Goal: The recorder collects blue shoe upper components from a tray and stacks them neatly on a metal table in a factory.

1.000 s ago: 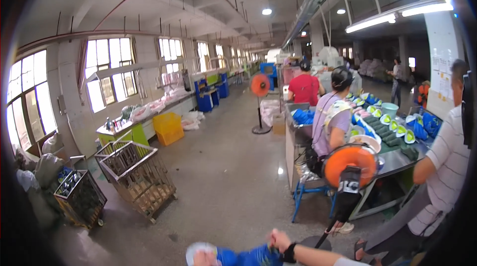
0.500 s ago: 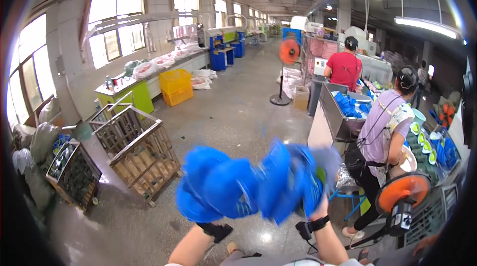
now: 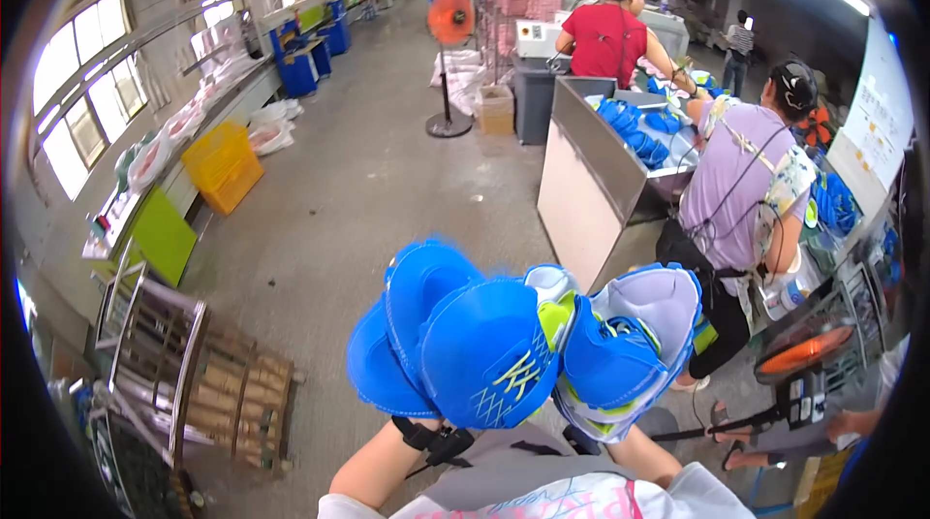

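A bunch of blue shoe uppers fills the space in front of me, held up between both hands. The uppers on the left show rounded outer faces with pale yellow-green stitching. Those on the right turn up their grey padded linings and lime-green parts. My left hand, with a black band at its wrist, grips the bunch from below, its fingers hidden. Behind the right-hand uppers, my right hand supports them, and its fingers are covered too.
Ahead to the right stands a metal-sided bin of blue uppers, with a person in red and a person in lilac beside it. A floor fan, yellow crates, a wooden rack and a nearer orange fan stand around.
My view has turned right and tilted down, bringing the bin nearer. The uppers, blurred before, are now sharp. The person in red has turned, with an arm stretched over the bin.
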The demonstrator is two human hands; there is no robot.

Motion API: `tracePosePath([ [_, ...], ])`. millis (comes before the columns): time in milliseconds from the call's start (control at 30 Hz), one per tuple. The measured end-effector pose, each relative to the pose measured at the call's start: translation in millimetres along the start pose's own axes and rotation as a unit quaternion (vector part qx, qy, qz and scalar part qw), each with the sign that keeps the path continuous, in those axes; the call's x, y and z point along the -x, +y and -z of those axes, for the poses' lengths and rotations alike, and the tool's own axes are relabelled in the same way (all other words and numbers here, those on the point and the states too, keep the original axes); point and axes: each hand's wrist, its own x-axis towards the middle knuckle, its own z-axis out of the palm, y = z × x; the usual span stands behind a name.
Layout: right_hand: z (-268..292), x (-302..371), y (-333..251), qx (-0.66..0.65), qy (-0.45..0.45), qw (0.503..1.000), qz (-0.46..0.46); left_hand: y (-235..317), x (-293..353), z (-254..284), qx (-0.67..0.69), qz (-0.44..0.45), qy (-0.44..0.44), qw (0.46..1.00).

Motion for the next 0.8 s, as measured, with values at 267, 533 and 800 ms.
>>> tracePosePath([
  [267, -63, -157, -79, -0.072, -0.034, 0.994, 0.068, 77, -282, -112, -0.064, 0.111, -0.156, 0.979],
  [533, -181, -297, -194, -0.102, 0.0, 0.989, 0.103, 83, -519, -202, -0.068, 0.246, -0.243, 0.936],
  [800, -189, -458, -311, -0.25, -0.136, 0.948, 0.145, 79, -737, -281, -0.058, 0.384, -0.33, 0.86],
])
